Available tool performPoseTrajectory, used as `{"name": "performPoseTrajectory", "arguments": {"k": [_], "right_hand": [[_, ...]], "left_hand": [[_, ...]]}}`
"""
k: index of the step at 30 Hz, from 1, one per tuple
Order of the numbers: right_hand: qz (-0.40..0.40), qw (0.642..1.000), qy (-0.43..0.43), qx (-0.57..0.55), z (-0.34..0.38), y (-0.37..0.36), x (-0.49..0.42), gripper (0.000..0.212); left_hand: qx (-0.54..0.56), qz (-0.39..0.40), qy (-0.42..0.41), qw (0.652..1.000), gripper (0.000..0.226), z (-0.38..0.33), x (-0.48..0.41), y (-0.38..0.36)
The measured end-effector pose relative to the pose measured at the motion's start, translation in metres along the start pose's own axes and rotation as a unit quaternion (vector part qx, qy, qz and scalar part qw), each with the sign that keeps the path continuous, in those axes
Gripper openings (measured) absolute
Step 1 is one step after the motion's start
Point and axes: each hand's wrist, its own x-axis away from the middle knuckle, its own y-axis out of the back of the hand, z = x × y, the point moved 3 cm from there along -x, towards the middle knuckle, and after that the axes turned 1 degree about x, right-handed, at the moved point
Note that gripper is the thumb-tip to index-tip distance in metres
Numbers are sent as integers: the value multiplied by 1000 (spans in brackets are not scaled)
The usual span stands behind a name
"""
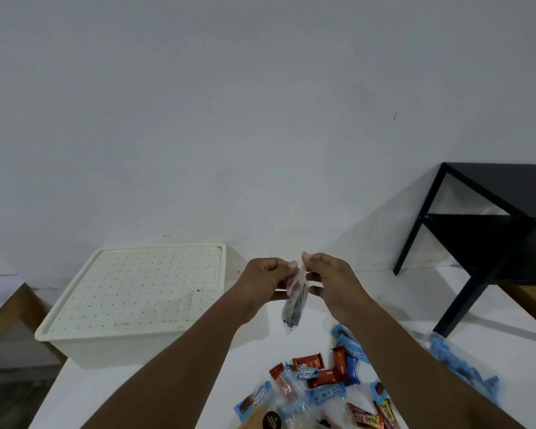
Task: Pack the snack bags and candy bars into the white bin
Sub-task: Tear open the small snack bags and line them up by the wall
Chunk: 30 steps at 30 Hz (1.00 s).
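**Bag pinched by 2 hands; bin is lidded**

A person is holding 1 clear bag [294, 308] of dark pieces above a white table [84, 394]. The left hand [262, 278] and right hand [331, 281] are each pinching its top edge with curled fingers, and the rest is dangling below. The bin [121, 351] is sitting at left, with a lid [143, 283] covering it. A pile [322, 385] of snacks is lying nearest the camera. Likely risks: pulling the edges apart could tear the bag and spill its pieces. A loose pinch could drop it. Nothing is going in while the lid is on.
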Motion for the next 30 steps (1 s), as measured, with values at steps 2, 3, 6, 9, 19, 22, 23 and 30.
{"name": "performPoseTrajectory", "arguments": {"k": [2, 3, 6, 9, 19, 22, 23, 30], "right_hand": [[-57, 998, -8, 29, -4, 12, -3, 22], [-86, 995, -5, 43, -5, 20, -5, 22], [-158, 983, 20, 89, -3, 46, -19, 20], [-174, 981, 23, 88, 2, 63, -38, 21], [-16, 966, 29, 255, -5, 133, -118, 11], [20, 957, 10, 288, -22, 152, -149, 18], [27, 956, 8, 293, -27, 156, -161, 17], [79, 954, -17, 290, -66, 155, -242, 15]], "left_hand": [[-37, -20, -8, 999, 32, 7, -6, -6], [-55, -32, -13, 998, 31, 12, -9, -7], [-128, -11, -20, 992, 22, 25, -20, -11], [-267, 72, -44, 960, 14, 41, -30, -33], [-199, -101, -51, 973, 23, 71, -125, -58], [-207, -129, -44, 969, 21, 82, -159, -55], [-215, -138, -41, 966, 21, 86, -169, -54], [-254, -193, -4, 948, 18, 109, -231, -30]]}}
